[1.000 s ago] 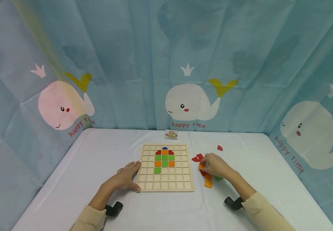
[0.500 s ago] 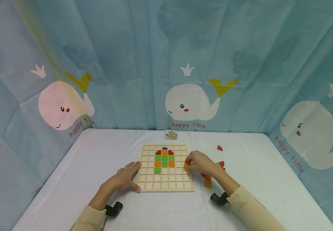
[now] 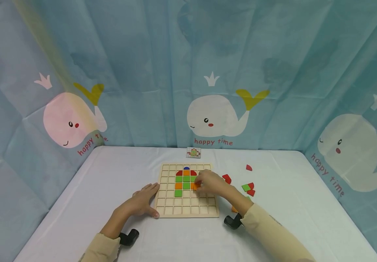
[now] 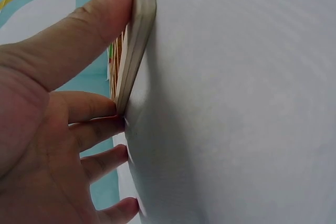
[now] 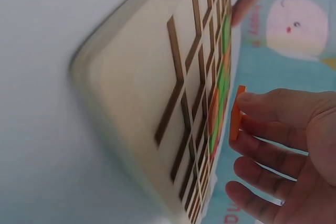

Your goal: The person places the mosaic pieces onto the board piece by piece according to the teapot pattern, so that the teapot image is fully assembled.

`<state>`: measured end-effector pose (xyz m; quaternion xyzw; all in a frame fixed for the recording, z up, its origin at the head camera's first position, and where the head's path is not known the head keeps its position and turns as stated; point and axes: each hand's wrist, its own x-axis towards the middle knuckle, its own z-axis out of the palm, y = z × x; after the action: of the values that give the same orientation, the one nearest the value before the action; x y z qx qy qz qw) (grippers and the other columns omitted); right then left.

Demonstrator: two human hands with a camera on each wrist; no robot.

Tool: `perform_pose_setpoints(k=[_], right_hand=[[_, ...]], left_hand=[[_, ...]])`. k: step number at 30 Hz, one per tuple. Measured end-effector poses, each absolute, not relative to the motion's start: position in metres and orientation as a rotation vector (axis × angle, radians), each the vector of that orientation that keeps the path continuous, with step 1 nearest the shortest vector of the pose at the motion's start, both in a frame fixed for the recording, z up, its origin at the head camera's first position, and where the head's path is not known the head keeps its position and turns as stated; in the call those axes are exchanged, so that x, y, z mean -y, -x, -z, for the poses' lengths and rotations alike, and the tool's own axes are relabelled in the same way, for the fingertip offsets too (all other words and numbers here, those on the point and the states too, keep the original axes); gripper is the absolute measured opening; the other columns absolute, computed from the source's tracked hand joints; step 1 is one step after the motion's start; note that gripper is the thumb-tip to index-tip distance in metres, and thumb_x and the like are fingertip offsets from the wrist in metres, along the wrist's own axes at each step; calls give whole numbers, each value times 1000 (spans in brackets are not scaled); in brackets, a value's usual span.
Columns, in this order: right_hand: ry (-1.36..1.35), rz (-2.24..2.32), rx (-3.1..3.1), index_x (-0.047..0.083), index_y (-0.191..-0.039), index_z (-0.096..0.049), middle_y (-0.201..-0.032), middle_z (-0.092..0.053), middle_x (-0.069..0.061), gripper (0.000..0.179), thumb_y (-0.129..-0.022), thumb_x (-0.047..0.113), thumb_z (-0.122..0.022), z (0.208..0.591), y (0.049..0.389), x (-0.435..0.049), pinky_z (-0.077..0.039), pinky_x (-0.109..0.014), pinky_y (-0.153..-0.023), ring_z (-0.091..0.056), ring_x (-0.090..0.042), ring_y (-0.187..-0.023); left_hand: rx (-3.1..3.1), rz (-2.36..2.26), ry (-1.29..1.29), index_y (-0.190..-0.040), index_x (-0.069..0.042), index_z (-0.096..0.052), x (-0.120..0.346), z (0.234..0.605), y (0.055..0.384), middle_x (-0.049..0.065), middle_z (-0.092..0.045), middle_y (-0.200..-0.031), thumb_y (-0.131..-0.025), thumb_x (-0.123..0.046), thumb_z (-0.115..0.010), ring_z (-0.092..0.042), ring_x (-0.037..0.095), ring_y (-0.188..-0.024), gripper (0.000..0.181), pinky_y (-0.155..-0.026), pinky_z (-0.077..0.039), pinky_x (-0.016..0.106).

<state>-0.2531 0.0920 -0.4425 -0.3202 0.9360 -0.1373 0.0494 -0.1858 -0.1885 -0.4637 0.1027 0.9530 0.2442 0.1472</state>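
A wooden grid board (image 3: 186, 215) lies on the white table, with green, orange, red and blue tiles set in its upper middle cells. My left hand (image 3: 141, 201) rests at the board's left edge, fingers spread. In the left wrist view the thumb (image 4: 86, 38) lies along the board's side and the fingertips touch the table. Over the board's right half, my right hand (image 3: 212, 183) pinches an orange square tile (image 5: 238, 114) between thumb and fingers. The right wrist view has this tile held on edge above the grid, apart from it.
Right of the board lie loose red pieces (image 3: 227, 178), a green tile (image 3: 245, 187) with red pieces against it, and an orange tile (image 3: 234, 209) partly hidden by the right forearm. A red quarter piece (image 3: 248, 167) lies farther back. A small pattern card (image 3: 193, 152) sits behind the board.
My right hand has picked up an orange tile from the loose pieces and carried it left over the board. The left hand has stayed at the board's edge.
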Motion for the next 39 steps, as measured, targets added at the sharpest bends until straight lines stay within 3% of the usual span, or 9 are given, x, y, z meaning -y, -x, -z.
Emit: perform_pose_setpoints(k=[11, 18, 39], right_hand=[[1069, 318, -2799, 13, -99, -77, -96, -69, 2, 21, -82, 26, -76, 448, 253, -66, -49, -23, -77, -51, -10, -84], [1100, 280, -2787, 13, -101, -77, -91, -66, 3, 23, -83, 26, -77, 449, 251, -57, -44, -20, -71, -48, -10, -80], [1129, 261, -2805, 14, -99, -78, -88, -65, 4, 18, -85, 25, -75, 452, 245, -53, -48, -20, -73, -51, -9, -82]], left_hand=[[-2759, -703, -320, -149, 0, -35, 190, 467, 187, 20, -31, -158, -57, -30, -92, -23, 43, -147, 112, -113, -19, 68], [-2755, -703, -318, -149, 0, -35, 190, 466, 187, 20, -31, -158, -57, -30, -92, -23, 43, -147, 112, -113, -19, 68], [-2746, -709, -311, -150, -1, -33, 191, 470, 189, 18, -30, -159, -60, -28, -91, -21, 41, -148, 111, -114, -19, 67]])
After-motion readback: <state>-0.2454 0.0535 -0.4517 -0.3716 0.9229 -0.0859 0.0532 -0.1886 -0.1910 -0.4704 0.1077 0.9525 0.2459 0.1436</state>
